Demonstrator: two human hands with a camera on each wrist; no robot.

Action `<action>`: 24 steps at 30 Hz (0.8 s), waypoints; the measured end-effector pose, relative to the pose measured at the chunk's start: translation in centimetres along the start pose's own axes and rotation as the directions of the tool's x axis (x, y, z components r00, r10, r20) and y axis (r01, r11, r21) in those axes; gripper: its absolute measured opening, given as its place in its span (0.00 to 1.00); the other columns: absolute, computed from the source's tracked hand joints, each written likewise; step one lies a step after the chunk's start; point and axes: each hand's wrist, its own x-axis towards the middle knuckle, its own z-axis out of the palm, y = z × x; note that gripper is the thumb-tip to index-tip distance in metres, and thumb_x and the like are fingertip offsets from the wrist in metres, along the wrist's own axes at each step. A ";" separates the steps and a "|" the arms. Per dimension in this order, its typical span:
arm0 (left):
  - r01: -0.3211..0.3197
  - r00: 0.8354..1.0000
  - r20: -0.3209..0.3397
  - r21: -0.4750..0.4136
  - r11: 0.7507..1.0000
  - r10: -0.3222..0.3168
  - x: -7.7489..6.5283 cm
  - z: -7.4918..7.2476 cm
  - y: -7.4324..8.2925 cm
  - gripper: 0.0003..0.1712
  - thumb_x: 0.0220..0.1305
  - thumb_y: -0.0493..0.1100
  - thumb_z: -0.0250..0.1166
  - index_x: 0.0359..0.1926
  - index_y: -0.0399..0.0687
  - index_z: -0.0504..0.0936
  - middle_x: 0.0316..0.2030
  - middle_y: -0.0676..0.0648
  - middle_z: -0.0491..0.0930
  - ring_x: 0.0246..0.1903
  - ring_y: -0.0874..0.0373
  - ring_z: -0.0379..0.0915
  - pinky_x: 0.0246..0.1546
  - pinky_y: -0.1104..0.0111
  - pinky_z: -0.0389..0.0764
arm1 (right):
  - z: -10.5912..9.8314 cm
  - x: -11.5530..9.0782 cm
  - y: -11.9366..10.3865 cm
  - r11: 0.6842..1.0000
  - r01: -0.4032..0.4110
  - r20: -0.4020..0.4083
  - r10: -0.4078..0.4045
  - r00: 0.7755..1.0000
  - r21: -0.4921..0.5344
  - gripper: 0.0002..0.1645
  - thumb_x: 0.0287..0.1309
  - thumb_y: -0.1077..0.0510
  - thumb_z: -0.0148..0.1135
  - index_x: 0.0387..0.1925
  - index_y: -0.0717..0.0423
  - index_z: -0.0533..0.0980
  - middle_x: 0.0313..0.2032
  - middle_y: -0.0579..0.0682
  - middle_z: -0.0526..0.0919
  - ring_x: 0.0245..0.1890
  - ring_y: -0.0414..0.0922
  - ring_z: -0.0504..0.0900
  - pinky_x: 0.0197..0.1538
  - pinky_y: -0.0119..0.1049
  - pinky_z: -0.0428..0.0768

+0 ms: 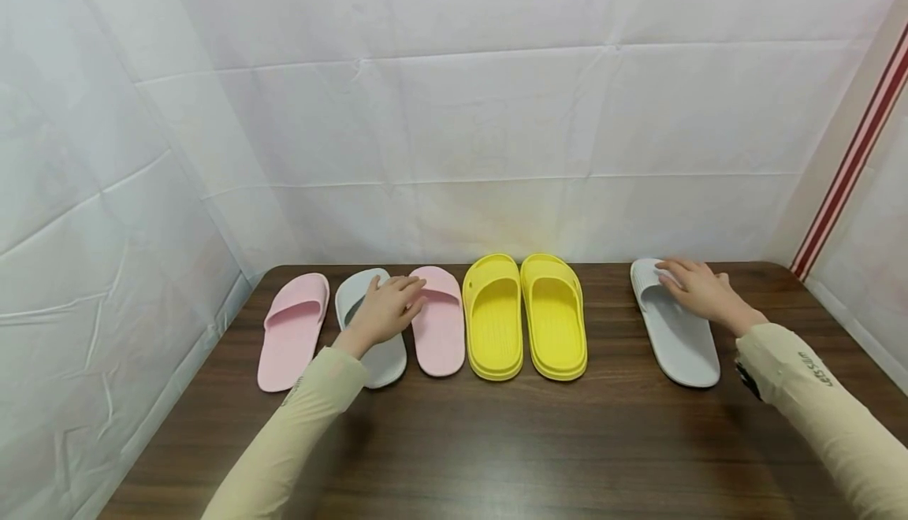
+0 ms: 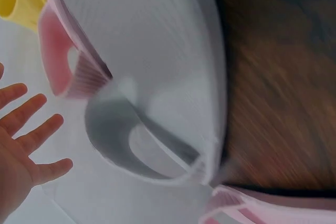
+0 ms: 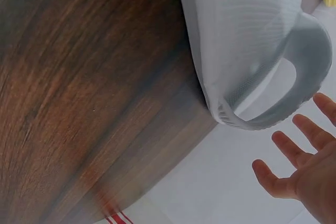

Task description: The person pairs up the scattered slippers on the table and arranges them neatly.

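Observation:
My left hand (image 1: 383, 309) hovers over a light grey slipper (image 1: 386, 364), its fingertips overlapping the strap of the pink slipper (image 1: 440, 340) beside it. The fingers spread apart with nothing between them in the left wrist view, and the grey slipper's strap (image 2: 110, 124) lies just past them. On the far right, my right hand (image 1: 702, 293) reaches over the other grey slipper (image 1: 682, 353). In the right wrist view its fingers are apart and slightly bent, with one fingertip right at the edge of that slipper's strap (image 3: 310, 51).
Two yellow slippers (image 1: 494, 327) stand side by side in the middle of the row. Another pink slipper (image 1: 289, 351) lies at the left end. All sit on a dark wooden table (image 1: 511, 449), with a white cloth wall (image 1: 489, 126) behind its back edge.

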 end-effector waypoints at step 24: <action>0.224 0.973 0.061 0.019 0.974 -0.224 -1.2 -0.6 -7.0 0.27 0.66 0.53 0.46 0.62 0.47 0.64 0.61 0.41 0.64 0.59 0.41 0.60 0.56 0.39 0.53 | 1.1 0.5 2.3 0.997 -0.079 0.086 0.078 0.993 0.005 0.42 0.60 0.31 0.34 0.65 0.54 0.52 0.63 0.66 0.55 0.58 0.71 0.54 0.46 0.77 0.47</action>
